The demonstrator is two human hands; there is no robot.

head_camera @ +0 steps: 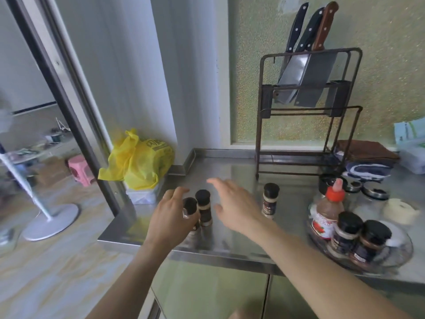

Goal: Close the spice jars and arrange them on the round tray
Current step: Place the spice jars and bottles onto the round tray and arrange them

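The left hand [171,215] gripped a black-capped spice jar [190,209] on the counter [230,240], a second jar [203,207] touching it at 3 o'clock. The right hand [236,203] hovered open between these and a third jar [269,200]. Two more stood on the round tray [397,256] at 4 o'clock.

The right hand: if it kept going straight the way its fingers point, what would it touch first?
Probably nothing soon. The right hand points up-left over bare steel counter, passing right of the spice jar; beyond lies the counter's raised back edge. Depth is hard to judge.
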